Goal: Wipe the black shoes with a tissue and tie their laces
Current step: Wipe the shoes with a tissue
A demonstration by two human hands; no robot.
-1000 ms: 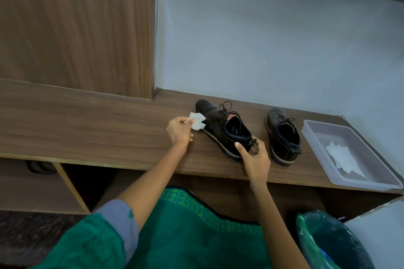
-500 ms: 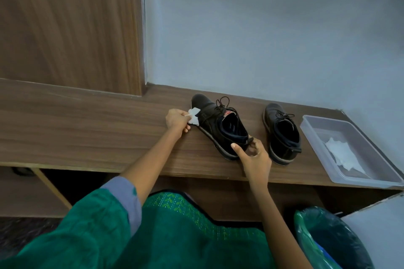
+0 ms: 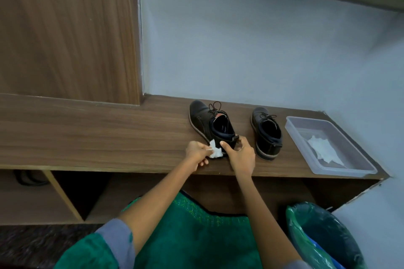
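Plastic tray (image 3: 304, 140), green-lined bin (image 3: 306, 244)

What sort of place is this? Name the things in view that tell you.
Probably an indoor room, perhaps an entryway: a long wooden shelf against a plain wall holds a pair of black shoes, with open cubbies beneath and a lined bin beside it.

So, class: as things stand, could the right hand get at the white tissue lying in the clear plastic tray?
Probably yes, once it lets go. The right hand grips the heel of the nearer black lace-up shoe; the white tissue lies uncovered in the open clear plastic tray, with only the second black shoe between them.
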